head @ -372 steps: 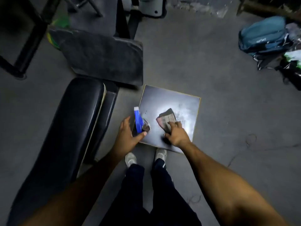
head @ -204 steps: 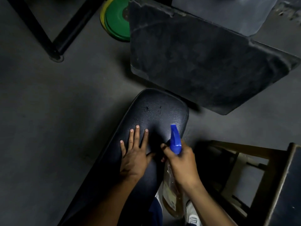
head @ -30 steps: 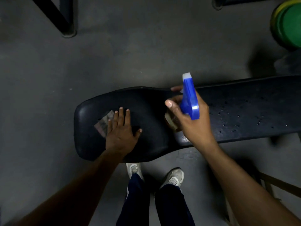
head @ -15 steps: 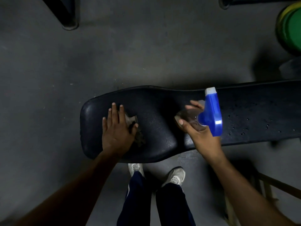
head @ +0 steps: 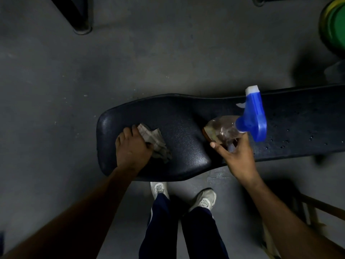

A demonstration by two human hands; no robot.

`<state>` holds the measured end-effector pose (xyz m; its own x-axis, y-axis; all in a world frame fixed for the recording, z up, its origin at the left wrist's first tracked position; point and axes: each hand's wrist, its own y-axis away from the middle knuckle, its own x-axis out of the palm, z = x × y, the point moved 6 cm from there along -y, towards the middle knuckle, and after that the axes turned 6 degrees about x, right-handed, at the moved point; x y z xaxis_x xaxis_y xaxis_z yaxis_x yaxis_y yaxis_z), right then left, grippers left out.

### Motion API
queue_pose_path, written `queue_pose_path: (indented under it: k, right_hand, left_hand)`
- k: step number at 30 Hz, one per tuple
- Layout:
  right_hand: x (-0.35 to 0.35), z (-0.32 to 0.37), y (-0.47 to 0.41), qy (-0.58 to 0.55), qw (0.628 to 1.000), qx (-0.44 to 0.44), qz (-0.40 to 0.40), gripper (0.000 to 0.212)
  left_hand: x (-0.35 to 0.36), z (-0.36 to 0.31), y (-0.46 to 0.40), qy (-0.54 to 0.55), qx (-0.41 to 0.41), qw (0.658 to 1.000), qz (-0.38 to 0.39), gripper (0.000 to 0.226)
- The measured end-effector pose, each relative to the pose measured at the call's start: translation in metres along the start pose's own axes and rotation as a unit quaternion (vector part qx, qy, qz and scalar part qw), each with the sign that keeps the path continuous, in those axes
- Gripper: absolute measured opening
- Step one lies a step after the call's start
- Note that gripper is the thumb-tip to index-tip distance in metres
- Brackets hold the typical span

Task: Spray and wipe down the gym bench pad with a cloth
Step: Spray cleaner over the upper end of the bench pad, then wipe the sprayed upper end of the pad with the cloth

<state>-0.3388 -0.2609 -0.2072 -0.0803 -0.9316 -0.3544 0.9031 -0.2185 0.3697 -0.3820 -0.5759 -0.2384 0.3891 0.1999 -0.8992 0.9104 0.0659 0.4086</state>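
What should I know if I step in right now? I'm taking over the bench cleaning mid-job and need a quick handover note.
Left hand grips the crumpled cloth on the rounded end of the bench pad. Right hand holds the spray bottle tilted above the pad, blue trigger head up.
Done: pad sprayed; droplets show on the right stretch.
Left: wipe that wet stretch, then put the bottle down.

Grey concrete floor point(head: 168, 53), dimly lit. Black frame leg point(head: 78, 15) top left; green plate point(head: 336, 25) top right; wooden frame point(head: 317, 212) bottom right.
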Motion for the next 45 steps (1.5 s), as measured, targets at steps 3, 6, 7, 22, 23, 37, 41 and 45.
queue_pose_path:
  k: [3,6,7,22,23,37,41,45]
  right_hand:
    - [-0.002,-0.018,0.006,0.001,0.999,0.032,0.016,0.065]
    - [-0.003,-0.027,0.014,0.008,0.999,0.037,0.026,0.078]
    - [-0.004,-0.029,0.016,0.009,0.999,0.037,0.026,0.077]
    - [-0.019,-0.096,0.081,-0.026,0.992,0.109,0.06,0.062]
    - [-0.021,-0.104,0.086,-0.049,0.989,0.126,0.058,0.059]
    - [-0.093,-0.164,0.142,-0.409,0.874,0.261,-0.011,0.042]
    - [-0.136,-0.181,0.144,-0.413,0.874,0.244,-0.076,0.039]
    - [-0.183,-0.193,0.138,-0.379,0.894,0.205,-0.122,0.036]
  left_hand:
    - [-0.003,-0.003,0.002,0.01,0.002,1.0,0.007,0.059]
    - [-0.006,-0.008,0.009,0.083,0.013,0.996,0.013,0.046]
    - [-0.005,-0.01,0.012,0.102,0.02,0.994,0.019,0.042]
    - [0.04,-0.126,0.084,0.476,0.054,0.842,0.247,0.027]
    - [0.044,-0.138,0.091,0.498,0.043,0.823,0.269,0.028]
    - [0.098,-0.286,0.125,0.506,0.073,0.774,0.372,0.041]
    - [0.11,-0.331,0.128,0.477,0.101,0.791,0.369,0.037]
    - [0.12,-0.372,0.132,0.452,0.102,0.808,0.364,0.032]
